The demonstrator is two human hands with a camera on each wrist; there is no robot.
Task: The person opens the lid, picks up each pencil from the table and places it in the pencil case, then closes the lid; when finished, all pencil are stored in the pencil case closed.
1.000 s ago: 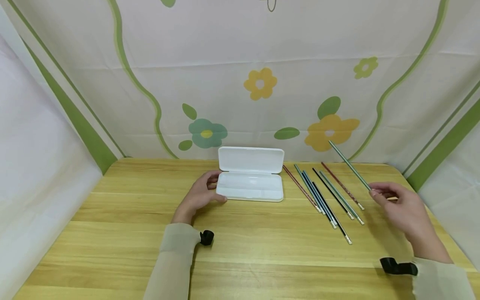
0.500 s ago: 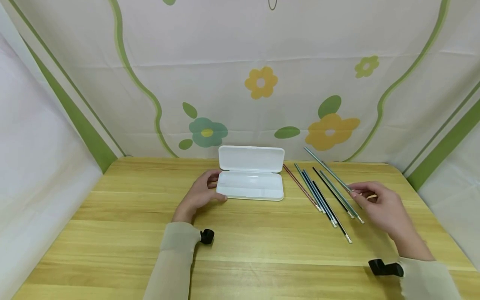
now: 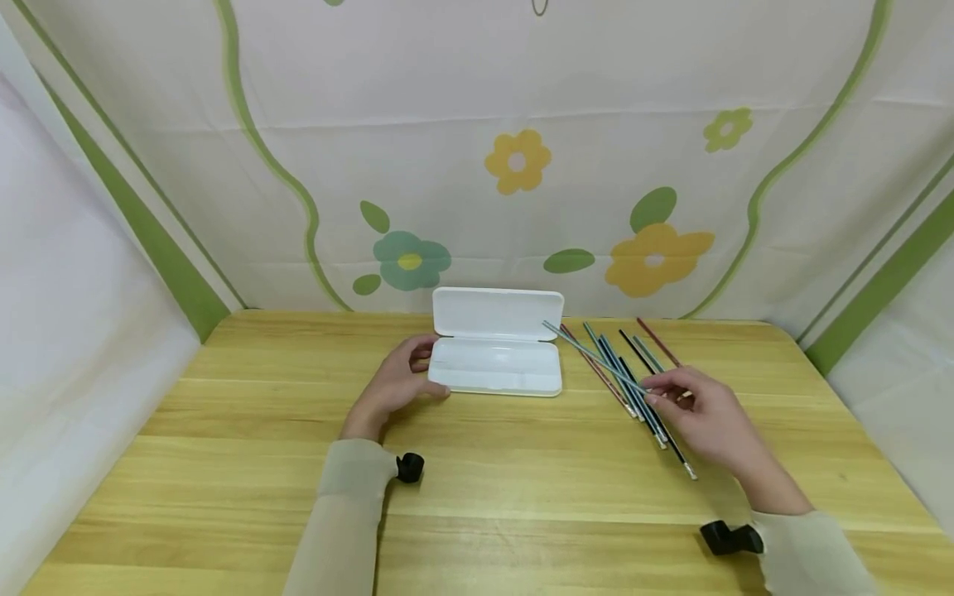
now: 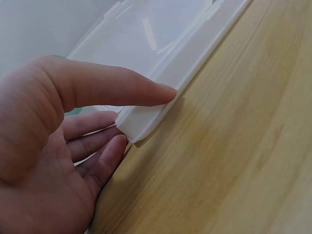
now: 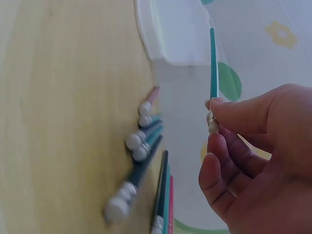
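Note:
A white plastic pencil case (image 3: 498, 378) lies unfolded on the table, its lid (image 3: 492, 313) tipped up at the back. My left hand (image 3: 393, 387) grips its left end, thumb along the front wall and the other fingers at the end wall. Between thumb and fingertips, my right hand (image 3: 704, 420) pinches a teal-green pencil (image 5: 214, 66) near its eraser end. That pencil points left, raised over the loose pencils, and its far tip overlaps the lid's right edge in the head view. Inside the case base no pencils show.
Several loose pencils, among them a red one (image 3: 656, 340) and a black one (image 3: 681, 460), lie right of the case with white erasers toward me. A flowered cloth (image 3: 514, 223) hangs behind the wooden table (image 3: 537, 488).
My right hand has carried the teal-green pencil leftward, from the table's right side to over the loose pencils, swinging its tip toward the case. The left hand and case have stayed put.

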